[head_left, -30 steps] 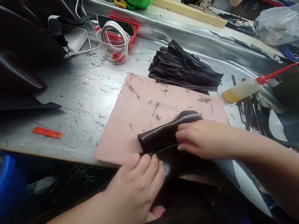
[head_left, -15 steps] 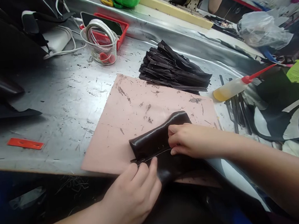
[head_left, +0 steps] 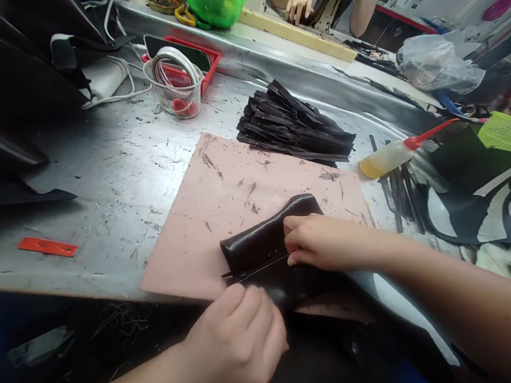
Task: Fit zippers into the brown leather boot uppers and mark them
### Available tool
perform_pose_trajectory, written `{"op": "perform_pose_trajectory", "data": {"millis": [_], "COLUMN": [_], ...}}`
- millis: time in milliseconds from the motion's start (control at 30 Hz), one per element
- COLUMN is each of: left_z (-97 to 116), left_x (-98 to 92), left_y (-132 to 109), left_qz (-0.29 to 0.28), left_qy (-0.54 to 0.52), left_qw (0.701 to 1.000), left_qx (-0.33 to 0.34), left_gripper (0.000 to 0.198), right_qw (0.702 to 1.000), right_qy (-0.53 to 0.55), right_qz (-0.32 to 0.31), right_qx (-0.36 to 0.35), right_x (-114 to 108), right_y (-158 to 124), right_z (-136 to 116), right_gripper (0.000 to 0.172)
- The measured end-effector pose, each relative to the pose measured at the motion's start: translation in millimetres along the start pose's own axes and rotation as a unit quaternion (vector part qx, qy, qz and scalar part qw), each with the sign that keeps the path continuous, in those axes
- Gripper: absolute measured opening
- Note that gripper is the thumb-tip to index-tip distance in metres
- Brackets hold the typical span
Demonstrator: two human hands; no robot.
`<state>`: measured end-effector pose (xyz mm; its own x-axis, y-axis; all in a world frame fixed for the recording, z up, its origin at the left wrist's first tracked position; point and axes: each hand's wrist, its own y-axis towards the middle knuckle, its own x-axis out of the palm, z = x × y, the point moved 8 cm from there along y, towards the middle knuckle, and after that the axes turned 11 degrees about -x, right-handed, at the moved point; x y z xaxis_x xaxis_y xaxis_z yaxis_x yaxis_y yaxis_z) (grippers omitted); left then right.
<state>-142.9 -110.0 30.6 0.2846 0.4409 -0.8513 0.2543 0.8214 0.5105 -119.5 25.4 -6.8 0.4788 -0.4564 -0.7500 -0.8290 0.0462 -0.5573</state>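
Observation:
A dark brown leather piece [head_left: 259,238], folded over with a glossy rolled top, lies on a pink board [head_left: 179,239] and hangs down over the table's front edge. A thin black zipper strip [head_left: 257,269] runs along its seam. My right hand [head_left: 308,241] is closed on the leather at the right end of that seam, fingers bent down and thumb against it. My left hand [head_left: 244,334] has its fingers curled in just below the seam's left part; its fingertips are hidden, so what they hold cannot be made out.
Behind the board lies a pile of black zippers [head_left: 294,126]. A glue bottle [head_left: 388,157] with a red nozzle lies to the right, near leather scraps [head_left: 455,205]. Tape rolls sit in a clear cup [head_left: 179,94]. At the back a co-worker's hand [head_left: 298,8] shows.
My left hand has drawn back slightly from the seam, and its extended index finger has curled in. My right hand keeps its hold on the leather. The view has shifted a little.

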Motion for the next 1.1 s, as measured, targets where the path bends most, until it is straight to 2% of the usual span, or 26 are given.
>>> {"op": "perform_pose_trajectory", "data": {"millis": [67,167,233,333,400,467,567,600,633,767,867,1000,1100], "left_z": [-11.3,-47.6,-68.1,-80.5,-79.0,-69.9,-48.3,-41.2,-35.0,-21.9,-15.6,-8.0,-0.4], "left_x": [-13.3,-18.4,-12.1,7.2,18.9,27.8,35.3,36.3,36.6,34.9,32.6,27.2,25.1], "left_y": [-2.8,-8.1,-11.9,-13.8,-14.8,-15.2,-12.4,-11.2,-10.4,-15.0,-23.0,-30.6,-32.5], "left_qz": [0.024,0.018,-0.013,-0.076,-0.095,-0.089,-0.07,-0.07,-0.073,-0.064,-0.047,-0.019,-0.026], "left_qy": [-0.048,-0.036,-0.038,-0.155,-0.278,-0.429,-0.624,-0.662,-0.686,-0.698,-0.69,-0.683,-0.691], "left_qw": [0.998,0.983,0.959,0.899,0.827,0.726,0.563,0.524,0.499,0.467,0.454,0.466,0.479], "left_qx": [-0.027,-0.178,-0.28,-0.403,-0.479,-0.53,-0.538,-0.531,-0.525,-0.539,-0.562,-0.562,-0.541], "left_gripper": [0.013,0.009,0.011,0.014,0.019,0.037,0.054,0.054,0.053,0.042,0.043,0.041,0.04], "right_qw": [1.0,1.0,0.999,0.996,0.992,0.986,0.976,0.974,0.974,0.963,0.929,0.883,0.866], "right_qy": [0.006,0.024,0.04,0.065,0.08,0.094,0.117,0.123,0.126,0.147,0.232,0.293,0.297], "right_qz": [0.004,0.02,0.034,0.063,0.095,0.135,0.182,0.187,0.19,0.225,0.287,0.367,0.403], "right_qx": [0.0,0.0,0.001,-0.008,-0.021,-0.033,-0.03,-0.023,-0.017,0.01,0.035,0.018,0.011], "right_x": [0.4,1.1,1.1,-1.9,-6.2,-10.5,-10.0,-6.8,-2.6,16.7,30.4,39.5,44.4], "right_y": [-0.7,-1.9,-2.8,-6.9,-13.9,-25.5,-49.0,-57.1,-64.6,-89.2,-101.6,-114.6,-123.8], "right_z": [-0.3,0.7,1.9,1.1,-2.1,-7.4,-16.3,-19.5,-23.0,-33.8,-34.2,-40.0,-45.2], "right_gripper": [0.016,0.014,0.013,0.014,0.014,0.014,0.017,0.018,0.018,0.014,0.009,0.007,0.007]}}
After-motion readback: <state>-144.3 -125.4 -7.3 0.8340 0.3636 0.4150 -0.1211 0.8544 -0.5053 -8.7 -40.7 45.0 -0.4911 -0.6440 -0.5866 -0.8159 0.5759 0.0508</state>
